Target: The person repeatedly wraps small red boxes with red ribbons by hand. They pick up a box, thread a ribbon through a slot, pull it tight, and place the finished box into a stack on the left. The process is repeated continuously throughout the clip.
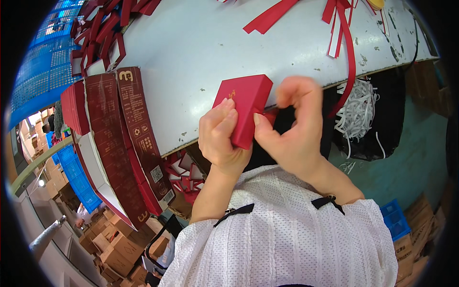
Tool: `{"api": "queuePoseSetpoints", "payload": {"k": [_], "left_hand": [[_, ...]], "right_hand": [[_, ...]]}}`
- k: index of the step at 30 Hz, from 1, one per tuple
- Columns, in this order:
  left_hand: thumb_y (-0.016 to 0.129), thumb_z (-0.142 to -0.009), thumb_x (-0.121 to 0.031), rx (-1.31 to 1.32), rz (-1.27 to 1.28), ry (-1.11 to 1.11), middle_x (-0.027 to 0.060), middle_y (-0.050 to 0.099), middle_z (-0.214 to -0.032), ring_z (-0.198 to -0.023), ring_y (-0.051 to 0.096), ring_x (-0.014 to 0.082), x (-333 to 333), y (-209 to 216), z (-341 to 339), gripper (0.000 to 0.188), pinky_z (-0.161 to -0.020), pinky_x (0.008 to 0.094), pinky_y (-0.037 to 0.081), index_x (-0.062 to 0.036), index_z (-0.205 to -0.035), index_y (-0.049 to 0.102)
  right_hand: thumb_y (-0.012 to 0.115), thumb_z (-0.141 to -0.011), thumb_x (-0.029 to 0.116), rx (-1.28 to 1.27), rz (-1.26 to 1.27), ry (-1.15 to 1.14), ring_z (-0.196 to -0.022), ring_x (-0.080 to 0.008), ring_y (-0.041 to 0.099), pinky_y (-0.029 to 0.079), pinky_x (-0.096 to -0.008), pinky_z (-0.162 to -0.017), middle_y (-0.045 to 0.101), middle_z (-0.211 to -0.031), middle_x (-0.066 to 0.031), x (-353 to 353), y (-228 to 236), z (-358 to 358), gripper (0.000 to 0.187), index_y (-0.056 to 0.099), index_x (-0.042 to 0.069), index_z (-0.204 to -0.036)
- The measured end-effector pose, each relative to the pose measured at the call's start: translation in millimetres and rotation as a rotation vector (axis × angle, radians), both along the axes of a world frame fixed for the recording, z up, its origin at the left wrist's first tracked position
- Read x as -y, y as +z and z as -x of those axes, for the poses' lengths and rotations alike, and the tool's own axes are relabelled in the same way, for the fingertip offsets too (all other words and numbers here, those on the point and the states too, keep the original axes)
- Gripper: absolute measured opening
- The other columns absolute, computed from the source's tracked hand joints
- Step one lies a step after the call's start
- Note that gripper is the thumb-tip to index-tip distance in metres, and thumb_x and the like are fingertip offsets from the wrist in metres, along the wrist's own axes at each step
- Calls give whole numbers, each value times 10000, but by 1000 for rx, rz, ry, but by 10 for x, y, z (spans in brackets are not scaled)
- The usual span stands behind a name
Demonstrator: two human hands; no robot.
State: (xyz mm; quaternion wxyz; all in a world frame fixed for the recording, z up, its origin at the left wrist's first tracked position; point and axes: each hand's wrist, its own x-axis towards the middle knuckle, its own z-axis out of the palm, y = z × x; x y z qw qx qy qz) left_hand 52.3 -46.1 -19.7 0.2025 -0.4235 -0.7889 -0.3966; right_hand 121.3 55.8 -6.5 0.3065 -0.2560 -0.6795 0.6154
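Observation:
My left hand (222, 131) is closed around a small flat red box (246, 98) with gold marking on its lid, held tilted above the table's near edge. My right hand (299, 129) is at the box's right side, its thumb tip at the box edge. The other fingers are curled and a little blurred, with a gap between them and the thumb. A dark red bit (270, 114) shows in that gap; I cannot make out what it is.
The white table (186, 52) has chipped edges. Red ribbons (272, 16) lie at its far side, red box parts (103, 36) pile up far left. An open dark red carton (107, 143) stands left. White shredded paper (356, 110) fills a black bag (394, 115) at right.

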Motion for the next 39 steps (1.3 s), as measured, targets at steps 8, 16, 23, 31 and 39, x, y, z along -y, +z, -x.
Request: {"api": "queuePoseSetpoints", "payload": {"k": [8,16,23,31,39], "left_hand": [[646,-727,-20,-22,23,0,139,582,-893,-817,589,253,11,-31,19,257,-701,331,511,-37,-923,480],[659,-682,-44,56,-41,5,190,583,-913,-831,588,312,4,-75,-29,265,-721,367,509,-4,-889,498],[648,-687,20,57,-16,-15,188,553,-964,-843,557,284,3,-92,-42,339,-738,343,470,-12,-966,457],[708,-678,-315,460,100,-357,210,395,-1217,-1153,357,392,183,277,-4,735,-961,449,308,11,-1236,358],[582,-804,-238,1174,423,-535,76,534,-815,-715,492,188,605,651,209,227,-681,324,399,-28,-852,511]], "right_hand": [[697,-667,79,-126,521,354,-1081,-191,417,361,-339,-903,351,-1196,-115,216,-24,-78,780,179,40,-1249],[620,-783,92,-271,840,325,-941,-118,483,407,-275,-815,476,-1035,-52,289,27,20,439,368,34,-1138],[538,-857,134,-222,872,223,-706,-29,481,402,-191,-637,538,-752,31,175,-28,104,100,532,35,-853],[530,-841,149,176,591,528,-588,-23,406,336,-221,-483,479,-619,37,-342,46,18,246,481,33,-630],[566,-734,82,-14,-92,995,-616,-282,504,414,-332,-569,516,-681,-121,-173,363,88,93,531,-1,-712]]}}
